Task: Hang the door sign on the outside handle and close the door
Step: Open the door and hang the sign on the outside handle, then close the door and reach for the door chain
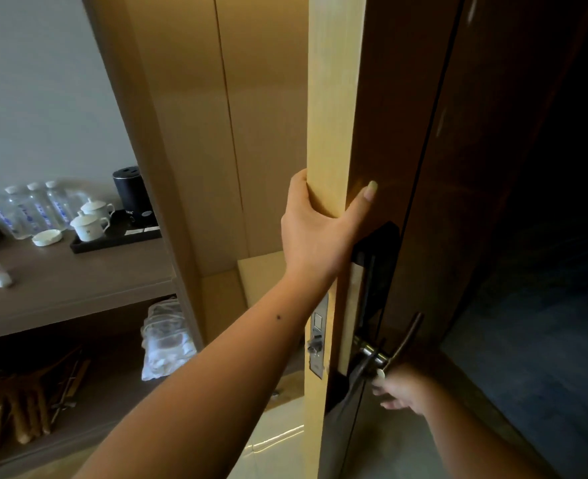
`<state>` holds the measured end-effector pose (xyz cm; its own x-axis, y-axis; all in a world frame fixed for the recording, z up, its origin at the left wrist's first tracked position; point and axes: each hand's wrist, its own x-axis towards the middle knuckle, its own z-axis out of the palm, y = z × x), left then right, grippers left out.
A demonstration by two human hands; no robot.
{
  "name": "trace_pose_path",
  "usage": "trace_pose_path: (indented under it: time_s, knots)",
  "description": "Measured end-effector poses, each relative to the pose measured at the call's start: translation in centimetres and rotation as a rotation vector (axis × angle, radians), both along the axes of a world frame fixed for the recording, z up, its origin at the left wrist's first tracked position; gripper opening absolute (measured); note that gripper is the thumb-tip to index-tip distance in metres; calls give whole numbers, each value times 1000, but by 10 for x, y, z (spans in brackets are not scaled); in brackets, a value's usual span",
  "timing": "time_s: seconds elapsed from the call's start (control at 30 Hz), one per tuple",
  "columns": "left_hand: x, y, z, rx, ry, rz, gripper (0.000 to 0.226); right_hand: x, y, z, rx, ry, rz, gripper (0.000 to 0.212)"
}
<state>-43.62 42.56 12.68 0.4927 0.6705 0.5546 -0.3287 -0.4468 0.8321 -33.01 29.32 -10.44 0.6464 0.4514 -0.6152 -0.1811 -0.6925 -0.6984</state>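
Dark hallway sits past the open door [334, 98]; our left hand [315, 233] wraps its edge, arm stretched out. Right hand [398, 390] pinches the dark door sign [349, 392] hanging at the outside handle [401, 344].

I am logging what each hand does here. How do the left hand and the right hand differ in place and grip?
The left hand is high, wrapped round the door edge, thumb on the outer face; the right hand is low, by the outside handle. The left grips bare wood; the right pinches something dark, seemingly the door sign, under the handle. Both touch the same open door.
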Motion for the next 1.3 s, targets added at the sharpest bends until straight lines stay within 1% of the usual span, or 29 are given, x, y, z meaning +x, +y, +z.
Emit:
trace_pose_path:
  time_s: [0.03,0.1,0.13,0.2,0.3,0.37,0.47,0.57,0.6,0.67,0.73,0.8,0.83,0.93,0.97,1.03,1.13,1.17,1.2,1.23,1.3]
  knots:
    - [0,-10,-1,14,-9,-28,64,2,-10,-1,-17,2,-59,28]
    - [-3,-17,-4,16,-90,-99,49,7,-24,-1,-42,-16,-145,34]
    - [-3,-20,-4,21,-146,-141,44,11,-35,-1,-21,-29,-205,37]
    - [4,-31,-1,70,-218,-198,42,18,-64,5,40,-44,-345,42]
    - [17,-56,4,157,-288,-256,30,29,-104,15,166,-52,-535,39]
    - [26,-78,5,187,-287,-270,27,35,-136,24,225,-141,-633,35]
    - [34,-110,0,220,-249,-311,23,35,-179,37,167,-308,-704,33]
    - [44,-140,-8,330,-269,-414,26,33,-213,51,201,-375,-748,37]
    - [49,-149,-9,367,-281,-452,27,31,-226,59,198,-388,-801,37]
    - [60,-169,-12,406,-322,-523,26,30,-249,75,254,-373,-900,31]
    - [73,-194,-18,409,-338,-600,27,25,-278,95,296,-392,-945,24]
    - [86,-218,-26,401,-309,-686,29,19,-306,117,332,-429,-1054,17]
    - [93,-230,-30,400,-288,-737,32,18,-321,124,321,-443,-1095,18]
    - [111,-261,-41,446,-273,-887,43,14,-353,146,344,-452,-1138,35]
    - [117,-271,-46,478,-275,-923,46,14,-360,152,389,-463,-1160,40]
    - [128,-292,-60,501,-224,-948,47,16,-375,164,510,-494,-1215,51]
    - [151,-319,-87,500,-113,-862,37,33,-399,186,766,-572,-1188,69]
    - [161,-327,-98,545,-84,-852,33,40,-405,194,801,-602,-1159,73]
    - [172,-333,-108,630,-48,-863,29,46,-409,201,800,-641,-1129,73]
    - [183,-338,-117,747,11,-889,26,52,-413,206,770,-677,-1112,66]
    - [207,-349,-135,1011,194,-948,20,65,-426,207,730,-722,-1113,51]
